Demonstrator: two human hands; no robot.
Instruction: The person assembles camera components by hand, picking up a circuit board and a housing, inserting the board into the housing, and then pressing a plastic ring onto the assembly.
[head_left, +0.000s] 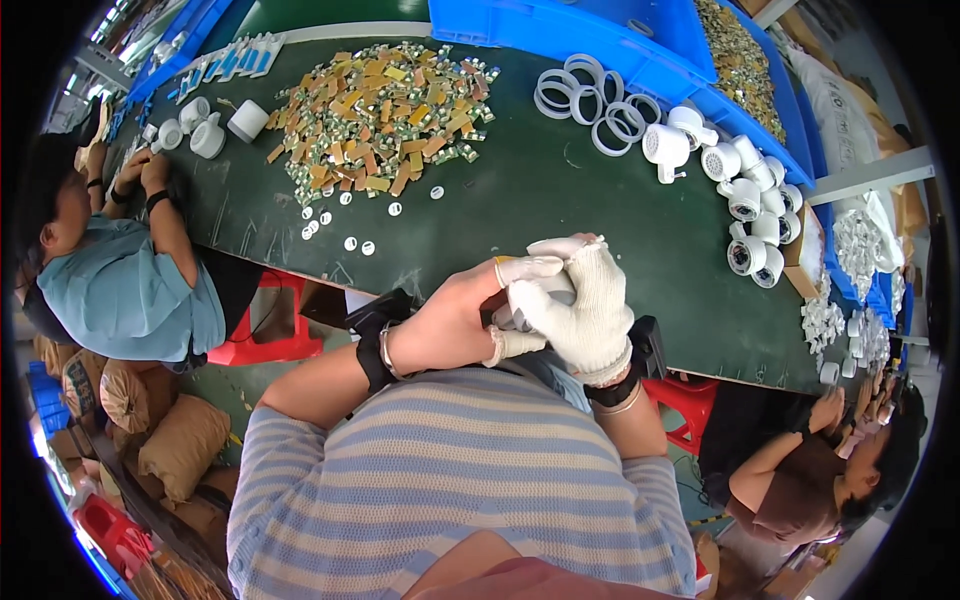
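Note:
My left hand (448,318), with white coverings on some fingers, closes round the left side of a pale plastic housing (556,286). Against its other side, my right hand (588,312) is closed in a white knitted glove. Both hands meet just above the near edge of the green table, and the fingers hide most of the housing, so its exact kind does not show. Beyond the hands lie several small white round discs (368,248). Farther back is a big heap of small green and copper-coloured circuit boards (380,115).
White camera housings (745,200) and loose white rings (618,120) lie at right, beside blue bins (600,35). More white housings (207,138) sit at left. Co-workers sit on both sides, one in a teal shirt (135,290). Red stools (268,320) stand below the table edge.

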